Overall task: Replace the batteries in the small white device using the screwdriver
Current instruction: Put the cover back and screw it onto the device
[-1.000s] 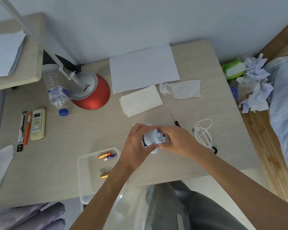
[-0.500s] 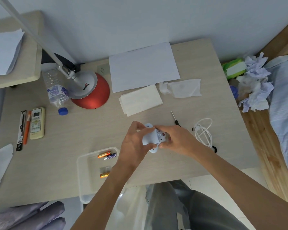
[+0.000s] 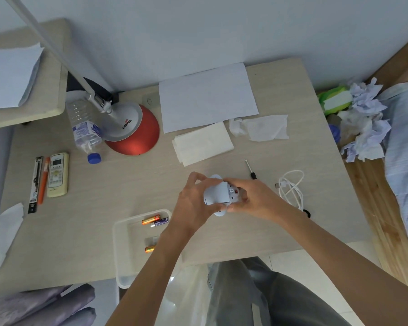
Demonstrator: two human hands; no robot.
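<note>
I hold the small white device (image 3: pixel 218 193) above the middle of the desk with both hands. My left hand (image 3: pixel 192 203) grips its left side, fingers curled over the top. My right hand (image 3: pixel 252 198) pinches its right end, where a small red part shows. A flat white cover lies on the device's upper face. The screwdriver (image 3: pixel 250 170) rests on the desk just behind my right hand, touched by neither hand. Loose batteries (image 3: pixel 155 220) lie in a clear plastic tray (image 3: pixel 121 234) at the desk's front edge, one more battery (image 3: pixel 150 249) partly hidden by my left forearm.
A red lamp base (image 3: pixel 133 132), a water bottle (image 3: pixel 84 128) and a remote control (image 3: pixel 57 174) sit at the left. Paper sheets (image 3: pixel 206 96) and tissues (image 3: pixel 203 143) lie at the back. A coiled white cable (image 3: pixel 291 188) is right of my hands. Crumpled paper (image 3: pixel 363 128) is piled at the far right.
The device has been turned in my hands; its flat white cover now faces up where the dark-and-white end showed before. Both hands stay in the same spot.
</note>
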